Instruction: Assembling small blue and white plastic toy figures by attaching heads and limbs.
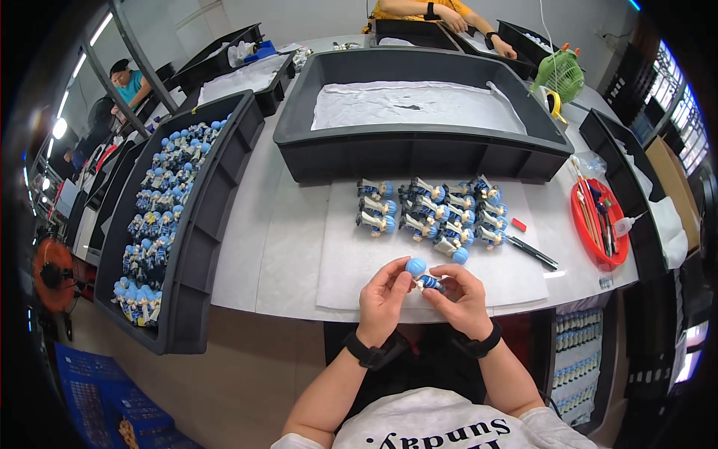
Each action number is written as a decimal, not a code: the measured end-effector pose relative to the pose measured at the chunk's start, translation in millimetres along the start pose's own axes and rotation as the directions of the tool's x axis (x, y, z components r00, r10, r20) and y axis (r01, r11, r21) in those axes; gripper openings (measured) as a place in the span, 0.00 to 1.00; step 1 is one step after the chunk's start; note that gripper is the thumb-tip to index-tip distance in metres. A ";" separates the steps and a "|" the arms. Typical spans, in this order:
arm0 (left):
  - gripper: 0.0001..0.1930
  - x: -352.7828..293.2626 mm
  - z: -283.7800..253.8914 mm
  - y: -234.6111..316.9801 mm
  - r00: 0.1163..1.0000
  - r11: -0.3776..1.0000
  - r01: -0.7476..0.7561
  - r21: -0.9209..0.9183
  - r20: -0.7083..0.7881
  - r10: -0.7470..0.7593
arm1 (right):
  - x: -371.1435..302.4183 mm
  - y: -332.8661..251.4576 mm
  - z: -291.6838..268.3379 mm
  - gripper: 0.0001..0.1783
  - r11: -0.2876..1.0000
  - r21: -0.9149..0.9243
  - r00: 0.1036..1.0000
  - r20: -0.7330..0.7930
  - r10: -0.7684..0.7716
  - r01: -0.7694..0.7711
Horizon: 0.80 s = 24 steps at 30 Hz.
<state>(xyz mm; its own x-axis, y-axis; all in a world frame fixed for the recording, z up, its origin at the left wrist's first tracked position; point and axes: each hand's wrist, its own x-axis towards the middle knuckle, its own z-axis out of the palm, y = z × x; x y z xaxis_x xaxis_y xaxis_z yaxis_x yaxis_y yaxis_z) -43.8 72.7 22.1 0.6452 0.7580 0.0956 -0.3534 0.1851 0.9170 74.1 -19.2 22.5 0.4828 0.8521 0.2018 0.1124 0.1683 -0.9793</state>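
Between my two hands, close to the table's front edge, is a small figurine (417, 267) with a round light-blue head and a dark blue and white body. My left hand (386, 294) pinches it by the head end, its fingers closed. The fingers of my right hand (458, 299) close around the body end. Just beyond my hands, several like figurines (447, 209) lie in rows on a white sheet (340, 262). A black pen (532, 252) and a small red block (519, 224) lie to their right.
A large black tray (419, 150) lined with white cloth stands behind the figurines. To the left, another black tray (196, 258) holds many figurines. A red basket (598, 257) with brushes and a bottle sits at the right, near a green fan (561, 76). Co-workers sit farther off.
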 end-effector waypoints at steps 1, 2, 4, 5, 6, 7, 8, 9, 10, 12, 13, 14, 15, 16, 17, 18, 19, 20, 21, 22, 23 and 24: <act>0.15 0.0 1.0 1.0 1.000 1.000 0.006 -0.006 -0.003 -0.006 | 0.8 2.0 -0.9 0.16 0.996 -0.041 0.997 -0.017 -0.079 0.079; 0.15 0.1 -0.2 -2.2 1.000 1.000 0.007 -0.006 -0.002 -0.007 | 1.0 3.7 -2.5 0.16 0.996 -0.041 0.997 -0.018 -0.079 0.078; 0.16 0.2 -4.0 -9.5 0.998 0.988 -0.050 0.148 0.049 0.043 | 1.7 5.5 -5.2 0.18 0.961 -0.179 0.976 -0.025 -0.219 0.211; 0.16 -0.3 -4.1 -9.5 0.998 0.988 -0.049 0.148 0.050 0.042 | 2.1 2.3 -4.8 0.18 0.961 -0.179 0.976 -0.025 -0.218 0.210; 0.16 -0.6 -3.5 -7.9 0.999 0.991 -0.036 0.132 0.034 0.031 | 2.7 -3.1 -3.7 0.20 0.969 -0.177 0.982 -0.040 -0.182 0.172; 0.17 -0.9 -3.3 -6.8 1.000 0.993 -0.022 0.116 0.018 0.020 | 3.2 -5.9 -2.5 0.21 0.976 -0.174 0.988 -0.055 -0.146 0.134; 0.17 -1.1 -3.6 -6.3 1.000 0.993 -0.021 0.116 0.019 0.018 | 3.8 -5.1 -1.2 0.21 0.976 -0.174 0.988 -0.057 -0.145 0.133; 0.17 -1.2 -4.0 -5.7 0.999 0.993 -0.044 0.105 0.018 0.042 | 4.4 -4.0 0.0 0.23 0.982 -0.146 0.989 -0.070 -0.128 0.117; 0.16 -1.3 -4.2 -5.4 0.998 0.993 -0.068 0.094 0.016 0.066 | 4.7 -3.5 0.5 0.25 0.988 -0.118 0.990 -0.083 -0.111 0.101; 0.17 -1.4 -4.6 -5.5 0.998 0.995 -0.062 0.082 0.018 0.061 | 4.6 -3.8 -0.1 0.26 0.991 -0.095 0.992 -0.070 -0.103 0.097; 0.17 -1.5 -4.8 -5.5 0.998 0.996 -0.057 0.071 0.018 0.056 | 4.4 -3.8 -0.2 0.27 0.993 -0.073 0.994 -0.055 -0.097 0.092; 0.17 -1.4 -4.9 -5.3 0.998 0.996 -0.056 0.071 0.019 0.055 | 4.3 -2.9 -0.1 0.27 0.993 -0.073 0.994 -0.056 -0.096 0.092; 0.17 -1.1 -4.4 -5.2 0.997 0.994 -0.079 0.069 0.030 0.077 | 4.2 -1.3 -0.5 0.27 0.995 -0.050 0.994 -0.061 -0.086 0.083; 0.18 -0.8 -3.9 -5.0 0.994 0.993 -0.102 0.066 0.041 0.100 | 4.0 -0.1 -0.9 0.26 0.997 -0.027 0.995 -0.065 -0.076 0.074; 0.18 -0.7 -3.6 -4.8 0.994 0.993 -0.101 0.065 0.043 0.099 | 3.7 0.4 -1.3 0.26 0.997 -0.028 0.995 -0.067 -0.076 0.074; 0.17 -0.7 -3.6 -4.4 0.995 0.993 -0.097 0.063 0.037 0.095 | 3.6 1.0 -1.4 0.26 0.998 -0.017 0.996 -0.071 -0.062 0.061; 0.17 -0.6 -3.6 -4.2 0.995 0.994 -0.093 0.061 0.031 0.092 | 3.5 1.6 -1.5 0.25 0.999 -0.006 0.996 -0.074 -0.049 0.048; 0.17 -0.7 -3.6 -4.4 0.995 0.994 -0.093 0.061 0.032 0.091 | 3.4 2.7 -1.6 0.25 0.999 -0.007 0.996 -0.075 -0.049 0.049; 0.17 -0.9 -3.7 -4.9 0.995 0.993 -0.098 0.061 0.032 0.096 | 3.3 4.1 -1.7 0.25 0.998 -0.012 0.995 -0.076 -0.058 0.057; 0.17 -0.9 -3.7 -5.3 0.994 0.993 -0.102 0.061 0.032 0.101 | 3.2 4.8 -1.9 0.26 0.998 -0.017 0.995 -0.077 -0.067 0.066; 0.17 -0.7 -3.4 -5.1 0.994 0.993 -0.102 0.060 0.033 0.101 | 3.1 4.5 -2.1 0.26 0.998 -0.018 0.995 -0.078 -0.067 0.066; 0.17 -0.9 -3.2 -4.3 0.995 0.994 -0.096 0.054 0.032 0.094 | 2.9 3.9 -2.0 0.26 0.998 -0.006 0.995 -0.077 -0.060 0.060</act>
<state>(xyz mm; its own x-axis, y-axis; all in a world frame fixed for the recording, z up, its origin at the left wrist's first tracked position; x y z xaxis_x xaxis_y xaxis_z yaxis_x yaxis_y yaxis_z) -45.0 73.2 16.8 0.6306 0.7515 0.1938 -0.3765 0.0779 0.9231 77.8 -17.1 19.3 0.5404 0.7999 0.2610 0.1466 0.2159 -0.9654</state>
